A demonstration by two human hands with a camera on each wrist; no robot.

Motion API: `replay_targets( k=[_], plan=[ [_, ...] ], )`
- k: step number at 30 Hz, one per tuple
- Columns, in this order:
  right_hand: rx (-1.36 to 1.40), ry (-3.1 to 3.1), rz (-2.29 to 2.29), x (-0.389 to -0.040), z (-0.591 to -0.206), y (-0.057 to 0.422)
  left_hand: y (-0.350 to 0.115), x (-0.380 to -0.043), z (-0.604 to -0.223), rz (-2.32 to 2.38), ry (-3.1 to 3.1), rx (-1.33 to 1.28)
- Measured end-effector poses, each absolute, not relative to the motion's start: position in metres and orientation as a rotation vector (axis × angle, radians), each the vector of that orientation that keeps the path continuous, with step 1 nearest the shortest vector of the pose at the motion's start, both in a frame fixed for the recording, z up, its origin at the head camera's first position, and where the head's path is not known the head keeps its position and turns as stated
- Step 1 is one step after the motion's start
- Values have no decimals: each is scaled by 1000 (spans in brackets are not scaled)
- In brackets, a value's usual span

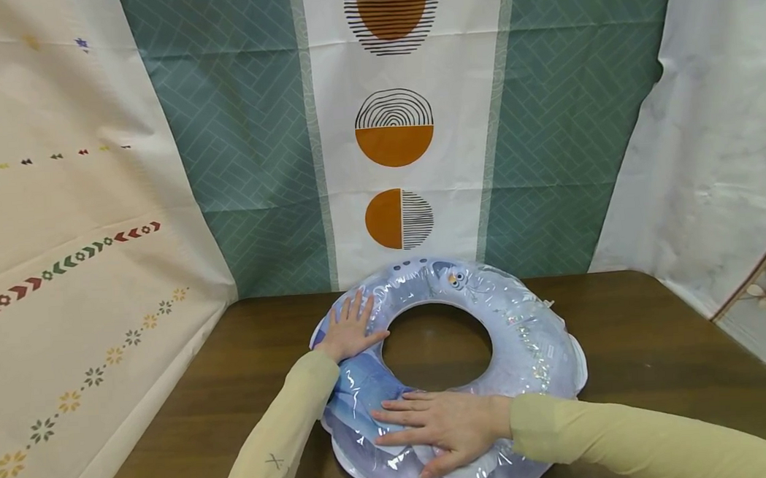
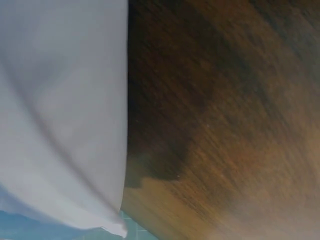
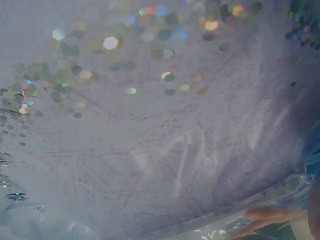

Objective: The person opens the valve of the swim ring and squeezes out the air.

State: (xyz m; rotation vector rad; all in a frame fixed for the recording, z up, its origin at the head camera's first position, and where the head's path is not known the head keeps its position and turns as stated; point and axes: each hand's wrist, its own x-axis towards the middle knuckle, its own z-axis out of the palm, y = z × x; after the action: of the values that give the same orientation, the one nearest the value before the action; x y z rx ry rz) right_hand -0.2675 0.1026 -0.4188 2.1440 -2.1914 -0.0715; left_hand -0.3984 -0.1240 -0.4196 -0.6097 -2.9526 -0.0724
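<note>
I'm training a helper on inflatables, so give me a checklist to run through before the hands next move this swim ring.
1. Left hand on the swim ring: ok, spread on its left side.
2. Right hand on the ring: ok, laid over the near part.
3. Fingers curled round the ring for lifting: not ok, they lie fairly straight.
4. Tabletop visible through the ring's middle: ok.
5. Ring fully inflated: cannot tell; creases show, but firmness doesn't.
6. Air valve closed: cannot tell.
</note>
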Motion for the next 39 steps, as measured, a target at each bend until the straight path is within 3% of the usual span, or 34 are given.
replay_targets(
  k=[39],
  plan=[
    [2127, -2206, -72, -268, -423, 104, -123, -401, -428, -115, -2950, -607]
  ],
)
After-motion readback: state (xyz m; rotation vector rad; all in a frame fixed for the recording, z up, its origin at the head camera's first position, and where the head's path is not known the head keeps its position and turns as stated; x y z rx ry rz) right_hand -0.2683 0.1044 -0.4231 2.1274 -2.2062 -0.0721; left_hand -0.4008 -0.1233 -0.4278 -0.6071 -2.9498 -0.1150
